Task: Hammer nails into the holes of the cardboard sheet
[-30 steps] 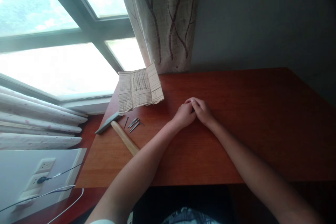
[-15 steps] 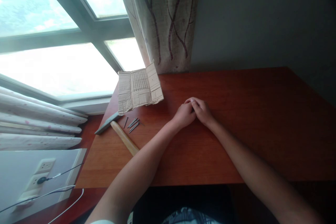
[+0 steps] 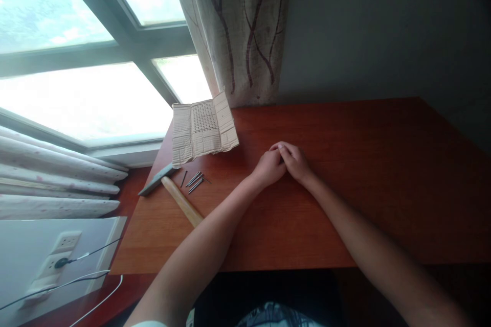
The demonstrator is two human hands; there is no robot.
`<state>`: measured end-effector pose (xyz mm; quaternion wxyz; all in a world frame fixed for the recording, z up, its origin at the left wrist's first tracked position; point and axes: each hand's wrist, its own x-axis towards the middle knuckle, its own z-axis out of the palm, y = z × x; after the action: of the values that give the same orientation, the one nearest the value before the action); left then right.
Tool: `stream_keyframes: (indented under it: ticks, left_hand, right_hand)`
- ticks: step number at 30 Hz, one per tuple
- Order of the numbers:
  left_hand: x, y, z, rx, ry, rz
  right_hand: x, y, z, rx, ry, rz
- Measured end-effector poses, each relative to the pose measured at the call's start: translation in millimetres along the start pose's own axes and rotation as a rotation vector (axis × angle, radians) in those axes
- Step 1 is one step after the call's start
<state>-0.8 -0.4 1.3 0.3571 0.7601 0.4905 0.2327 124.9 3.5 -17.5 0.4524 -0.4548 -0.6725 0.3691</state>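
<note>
My left hand (image 3: 269, 167) and my right hand (image 3: 293, 160) are clasped together over the wooden table (image 3: 368, 173). Their fingers are closed around each other, and no object shows in either. To the left of them lies a hammer with a pale wooden handle (image 3: 181, 199) and a grey metal head (image 3: 155, 182); my left forearm covers the handle's end. Several loose nails (image 3: 195, 181) lie between the hammer and my left hand. Beyond the nails is a creased piece of corrugated cardboard (image 3: 205, 127), its middle panel dotted with rows of small holes.
A window (image 3: 84, 102) and a light curtain (image 3: 46, 173) border the table's left side. A patterned curtain (image 3: 245, 30) hangs behind. Sockets (image 3: 57, 258) with a plug and cables sit on the low wall at lower left.
</note>
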Motion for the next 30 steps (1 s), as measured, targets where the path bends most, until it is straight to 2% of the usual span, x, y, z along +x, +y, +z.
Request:
stream_keyframes:
  ticks: [21, 30]
  left_hand:
    - [-1, 1, 0.0, -0.004, 0.003, 0.011]
    - [-7, 5, -10.5, 0.149, -0.045, 0.02]
  right_hand:
    - [0, -5, 0, 0.004, 0.004, -0.004]
    - [-3, -9, -1, -0.026, -0.011, -0.048]
